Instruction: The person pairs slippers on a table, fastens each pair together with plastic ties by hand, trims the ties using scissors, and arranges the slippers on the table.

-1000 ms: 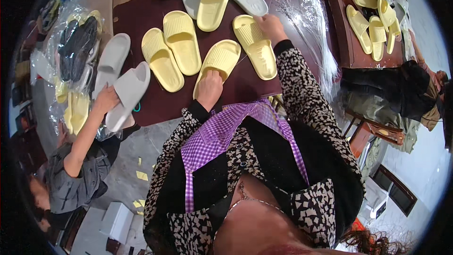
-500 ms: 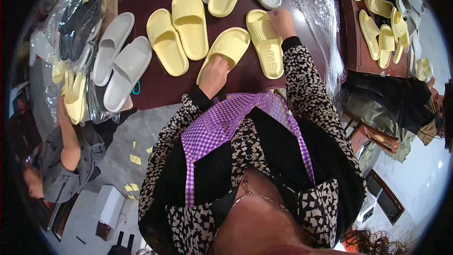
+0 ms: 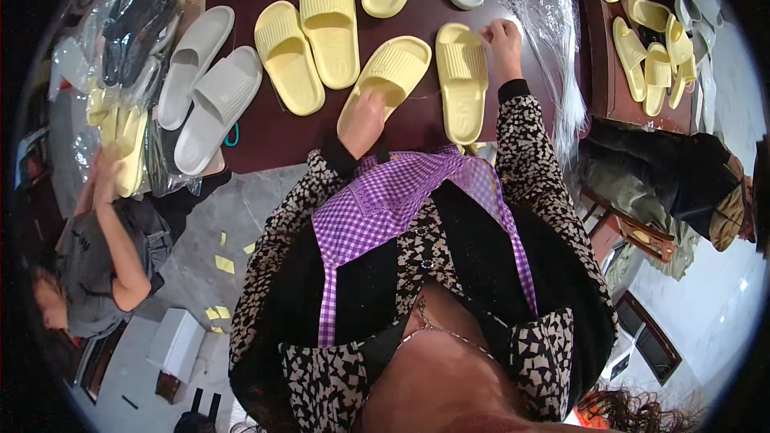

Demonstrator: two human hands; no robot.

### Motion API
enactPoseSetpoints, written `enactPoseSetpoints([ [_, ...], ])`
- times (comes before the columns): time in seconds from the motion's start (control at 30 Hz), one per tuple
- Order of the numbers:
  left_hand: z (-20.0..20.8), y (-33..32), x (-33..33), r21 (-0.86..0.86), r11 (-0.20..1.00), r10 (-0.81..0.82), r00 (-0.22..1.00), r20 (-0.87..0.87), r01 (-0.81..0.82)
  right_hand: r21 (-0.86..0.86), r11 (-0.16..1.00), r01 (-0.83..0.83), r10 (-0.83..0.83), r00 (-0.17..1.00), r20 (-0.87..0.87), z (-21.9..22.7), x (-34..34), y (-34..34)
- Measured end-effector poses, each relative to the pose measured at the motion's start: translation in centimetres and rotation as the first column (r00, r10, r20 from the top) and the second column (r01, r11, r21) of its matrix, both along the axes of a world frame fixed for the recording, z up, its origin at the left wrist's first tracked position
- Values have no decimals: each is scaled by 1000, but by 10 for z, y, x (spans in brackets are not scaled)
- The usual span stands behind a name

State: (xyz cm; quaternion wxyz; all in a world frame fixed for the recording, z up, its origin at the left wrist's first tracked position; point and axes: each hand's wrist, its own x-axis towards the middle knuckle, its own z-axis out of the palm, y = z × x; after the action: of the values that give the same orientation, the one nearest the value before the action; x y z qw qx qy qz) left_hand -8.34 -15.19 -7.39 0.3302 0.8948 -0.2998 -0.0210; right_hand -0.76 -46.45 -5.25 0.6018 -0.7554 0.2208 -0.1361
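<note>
On the table (image 3: 269, 138), my left hand (image 3: 365, 123) is resting at one slipper (image 3: 397, 66), perhaps steadying it. Beside another slipper (image 3: 463, 80), my right hand (image 3: 504, 42) is sitting; whether either grips, I cannot tell.

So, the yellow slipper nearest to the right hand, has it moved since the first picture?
Yes. The yellow slipper nearest to the right hand has moved toward the person, closer to the near edge of the table.

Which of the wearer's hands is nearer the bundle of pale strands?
Right. The right hand is close by the left side of the pale strands, next to a yellow slipper; the left hand is farther left, at the opening of another yellow slipper.
</note>
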Motion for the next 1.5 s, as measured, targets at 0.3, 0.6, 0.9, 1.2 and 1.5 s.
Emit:
enactPoseSetpoints([
  [0.3,7,-34,14,26,996,93,976,-196,-90,318,946,-68,76,997,-15,24,-9,21],
  [0.6,-20,-34,27,-28,999,12,952,-307,-22,-152,665,-731,667,673,-320,22,19,87],
  [0.9,-5,-32,24,-19,998,46,902,-430,-60,-180,642,-745,652,654,-385,-6,14,93],
  [1.2,-4,-29,35,-222,975,-69,956,-286,4,-641,481,-597,624,748,-228,-30,33,61],
  [1.5,-9,-17,33,-341,939,-198,742,-641,-44,-234,812,-534,456,832,-316,-13,20,57],
])
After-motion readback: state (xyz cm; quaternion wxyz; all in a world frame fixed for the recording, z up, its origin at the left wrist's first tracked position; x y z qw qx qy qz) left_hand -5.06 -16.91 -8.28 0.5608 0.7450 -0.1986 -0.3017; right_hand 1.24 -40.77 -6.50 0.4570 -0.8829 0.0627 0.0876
